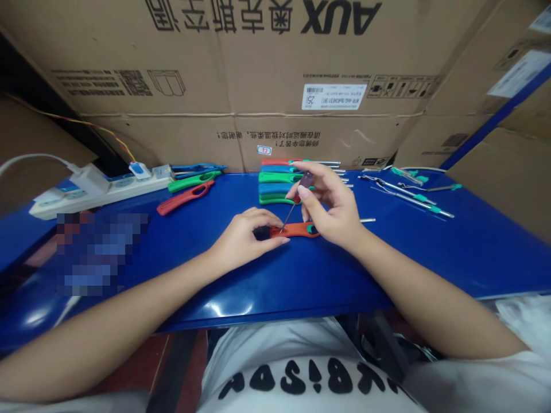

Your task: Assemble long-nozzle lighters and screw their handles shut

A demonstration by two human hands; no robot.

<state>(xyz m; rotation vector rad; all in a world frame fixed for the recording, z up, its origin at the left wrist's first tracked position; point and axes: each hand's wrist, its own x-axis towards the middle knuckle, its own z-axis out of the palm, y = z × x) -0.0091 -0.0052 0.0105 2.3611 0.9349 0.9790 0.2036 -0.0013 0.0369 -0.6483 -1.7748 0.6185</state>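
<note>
An orange long-necked lighter [295, 230] lies flat on the blue table, its metal tube pointing right. The thumb and fingers of my left hand [247, 235] are closed around its left end, steadying it. In my right hand [331, 201] is a small screwdriver [305, 180] with a dark handle. It is tilted, and its thin shaft reaches down to the lighter's left part, close to my left fingertips. Whether the tip sits in a screw is too small to tell. Just behind is a stack of red, blue and green lighters [275, 178], partly covered by my right hand.
Metal tubes with green tips and wires [413, 195] lie at the right. A red handle shell [183, 198] and a green handle shell [189, 180] lie at the left, near a white power strip [112, 195] with plugs. A large cardboard box [193, 74] stands along the back.
</note>
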